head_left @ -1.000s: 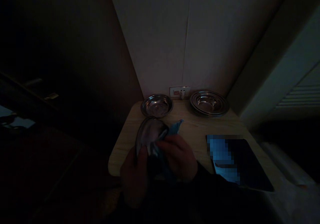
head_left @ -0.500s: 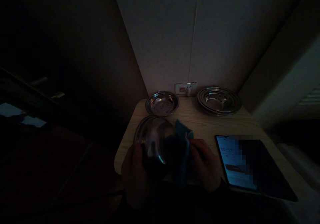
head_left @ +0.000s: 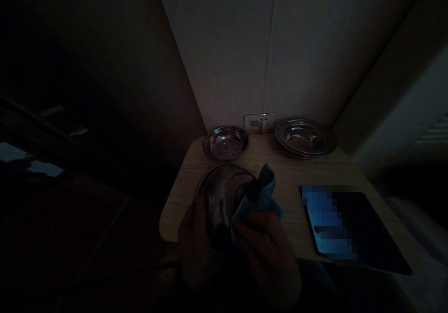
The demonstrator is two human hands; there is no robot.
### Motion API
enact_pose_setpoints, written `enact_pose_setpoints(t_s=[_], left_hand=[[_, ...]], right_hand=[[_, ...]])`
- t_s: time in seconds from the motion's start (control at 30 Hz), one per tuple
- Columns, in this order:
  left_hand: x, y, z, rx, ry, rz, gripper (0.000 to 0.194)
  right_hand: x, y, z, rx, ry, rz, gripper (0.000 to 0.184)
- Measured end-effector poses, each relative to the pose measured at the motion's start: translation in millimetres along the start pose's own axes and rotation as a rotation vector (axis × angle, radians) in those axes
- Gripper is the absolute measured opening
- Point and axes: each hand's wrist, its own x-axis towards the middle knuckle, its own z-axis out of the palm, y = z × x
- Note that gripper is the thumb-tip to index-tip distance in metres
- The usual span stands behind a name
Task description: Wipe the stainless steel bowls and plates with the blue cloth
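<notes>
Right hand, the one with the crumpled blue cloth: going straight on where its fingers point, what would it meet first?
Probably the shiny round metal bowl that the left hand grips. The right hand holds the crumpled blue cloth at or very near the bowl's side; dimness hides exact contact.

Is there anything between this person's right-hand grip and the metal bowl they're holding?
Yes: a blue cloth, bunched in the right-hand grip, comes between it and the right side of the metal bowl. Nothing visible separates the left-hand grip from the bowl's left side.
</notes>
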Motion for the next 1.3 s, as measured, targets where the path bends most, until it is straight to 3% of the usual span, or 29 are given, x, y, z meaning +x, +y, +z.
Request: enact_pose_setpoints(t_s=[0.17, 0.37, 0.7, 1.13, 1.3], left_hand=[[2.2, 4.2, 1.2, -0.067, -0.063, -0.095, 0.032], [5.1, 8.8, 6.4, -0.100, -0.057, -0.232, 0.028], [1.0, -7.0, 7.1, -0.086, 0.009, -0.108, 0.032], [0.2, -13.6, 7.4, -0.120, -0.022, -0.173, 0.034], [-0.2, -14.0, 6.7, -0.049, 0.055, -0.054, 0.031]], right_hand=[[22.1, -3.4, 7.1, 0.004, 0.001, -0.040, 0.021], [19.4, -2.7, 9.2, 0.020, 0.007, -0.115, 0.018], [14.2, 9.8, 5.0, 0.020, -0.019, -0.139, 0.021], [17.0, 7.5, 7.4, 0.030, -0.005, -0.125, 0.020], [14.2, 6.7, 6.4, 0.013, -0.025, -0.125, 0.019]])
